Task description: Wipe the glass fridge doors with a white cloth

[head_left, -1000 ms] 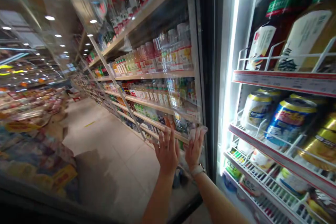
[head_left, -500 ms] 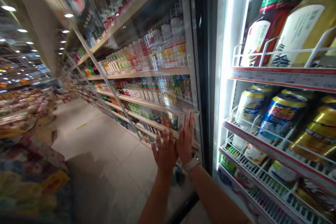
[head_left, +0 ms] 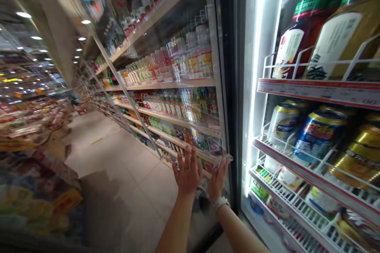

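Observation:
My left hand (head_left: 187, 172) lies against the glass door (head_left: 166, 189) with its fingers spread. My right hand (head_left: 218, 180), with a pale band on its wrist, presses a thin whitish cloth (head_left: 226, 159) to the same pane, close to the door's dark frame (head_left: 230, 87). The cloth shows at the fingertips; the rest is under the hand. Bottles on shelves show in or through the glass; I cannot tell which are reflections.
To the right the lit cooler shelves hold large bottles (head_left: 335, 39), a blue can (head_left: 319, 132) and a gold can (head_left: 360, 154) behind white wire rails. At left, packaged goods (head_left: 32, 193) are stacked beside the tiled floor (head_left: 118, 174).
My right hand has slid down and slightly right along the glass with the cloth, away from my left hand. The left hand stays nearly where it was.

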Demonstrator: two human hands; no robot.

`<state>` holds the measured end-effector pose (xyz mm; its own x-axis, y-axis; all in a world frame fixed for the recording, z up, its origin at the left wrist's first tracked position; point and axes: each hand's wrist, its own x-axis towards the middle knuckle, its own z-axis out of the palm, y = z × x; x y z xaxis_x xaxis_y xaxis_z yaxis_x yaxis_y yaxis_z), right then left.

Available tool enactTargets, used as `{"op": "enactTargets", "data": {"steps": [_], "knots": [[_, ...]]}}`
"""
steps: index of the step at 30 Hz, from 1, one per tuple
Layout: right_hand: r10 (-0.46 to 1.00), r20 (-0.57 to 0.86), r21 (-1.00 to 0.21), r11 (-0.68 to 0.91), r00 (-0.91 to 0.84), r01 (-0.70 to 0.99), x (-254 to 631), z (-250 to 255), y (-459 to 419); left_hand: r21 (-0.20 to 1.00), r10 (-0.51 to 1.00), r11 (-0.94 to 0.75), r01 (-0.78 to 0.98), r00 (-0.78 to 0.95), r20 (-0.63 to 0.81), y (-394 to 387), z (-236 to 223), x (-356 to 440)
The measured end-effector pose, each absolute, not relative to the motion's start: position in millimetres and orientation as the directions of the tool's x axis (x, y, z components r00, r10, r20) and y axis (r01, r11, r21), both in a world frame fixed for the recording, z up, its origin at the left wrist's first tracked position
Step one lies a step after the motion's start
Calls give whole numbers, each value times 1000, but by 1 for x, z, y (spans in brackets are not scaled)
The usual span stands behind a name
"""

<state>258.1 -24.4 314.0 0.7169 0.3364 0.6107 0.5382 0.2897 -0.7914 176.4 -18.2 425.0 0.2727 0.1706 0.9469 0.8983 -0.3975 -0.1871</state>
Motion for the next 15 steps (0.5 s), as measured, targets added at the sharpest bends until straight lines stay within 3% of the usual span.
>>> {"op": "enactTargets", "data": {"steps": [3, 8, 12, 15], "knots": [[328, 614, -788, 309, 718, 533, 253, 352, -20, -177, 199, -400, 899, 274, 941, -17, 424, 176], [388, 751, -660, 408, 534, 631, 257, 410, -19, -211, 220, -477, 853, 349, 911, -32, 444, 162], [421, 761, -644, 397, 493, 654, 261, 393, -25, -239, 135, -490, 838, 344, 929, -40, 464, 138], [451, 695, -715, 360, 560, 599, 258, 356, -29, -140, 125, -376, 916, 200, 972, -36, 465, 126]]}}
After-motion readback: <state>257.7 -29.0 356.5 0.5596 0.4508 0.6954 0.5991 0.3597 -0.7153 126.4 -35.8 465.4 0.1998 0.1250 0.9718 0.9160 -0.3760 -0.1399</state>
